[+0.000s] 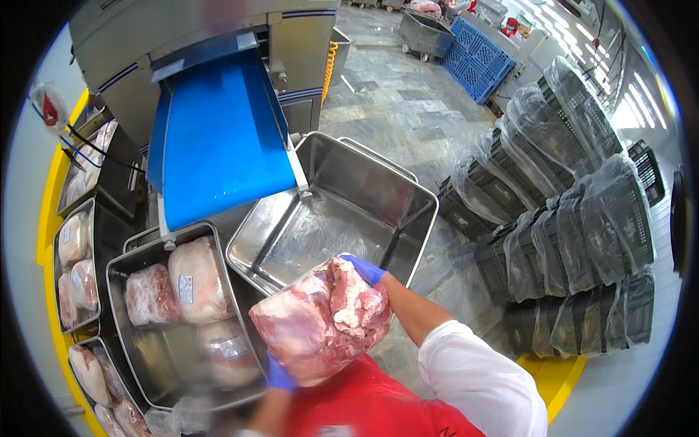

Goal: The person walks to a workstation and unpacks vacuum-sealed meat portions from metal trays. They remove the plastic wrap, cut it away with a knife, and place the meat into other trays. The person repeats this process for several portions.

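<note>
Both my hands, in blue-violet gloves, hold a big raw cut of meat (320, 317) with pink flesh and pale fat, in front of my red apron. My left hand (279, 373) grips its lower left side, fingers partly hidden beneath it. My right hand (364, 270) is closed on the upper right end. Just beyond the meat stands a deep steel bin (331, 207) with wet, shiny walls. To the left, another steel bin (120, 342) contains several cuts in clear labelled wrap, among them a large pale wrapped cut (198, 291).
A blue conveyor belt (218, 138) juts from a steel machine (204, 33) over the bins' far edges. More bins of wrapped meat (75, 240) line the left wall. Stacked dark crates (575, 240) with clear liners stand right. Farther back are a blue pallet (477, 62) and a cart (426, 35).
</note>
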### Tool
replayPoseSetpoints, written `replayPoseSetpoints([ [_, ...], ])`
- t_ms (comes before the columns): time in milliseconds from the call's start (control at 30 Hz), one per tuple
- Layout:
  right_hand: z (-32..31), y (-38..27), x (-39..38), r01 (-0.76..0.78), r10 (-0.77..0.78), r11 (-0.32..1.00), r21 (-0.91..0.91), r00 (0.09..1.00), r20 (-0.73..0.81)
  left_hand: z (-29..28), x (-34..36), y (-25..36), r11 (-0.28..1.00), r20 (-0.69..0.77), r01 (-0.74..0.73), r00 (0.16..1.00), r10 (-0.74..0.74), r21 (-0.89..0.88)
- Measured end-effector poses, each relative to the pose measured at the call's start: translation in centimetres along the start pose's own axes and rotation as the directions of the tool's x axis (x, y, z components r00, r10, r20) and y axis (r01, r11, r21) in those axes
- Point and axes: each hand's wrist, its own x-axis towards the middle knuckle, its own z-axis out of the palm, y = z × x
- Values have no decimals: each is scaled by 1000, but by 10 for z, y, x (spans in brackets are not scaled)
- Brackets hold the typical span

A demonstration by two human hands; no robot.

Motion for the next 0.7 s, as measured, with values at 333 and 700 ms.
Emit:
replayPoseSetpoints([
  [333, -7, -13, 54, -170, 153, 985, 29, 938, 312, 111, -33, 63, 977, -70, 176, 980, -185, -121],
  [700, -30, 26, 41, -328, 297, 923, 200, 940, 168, 218, -23, 152, 902, -108, 315, 949, -296, 297],
])
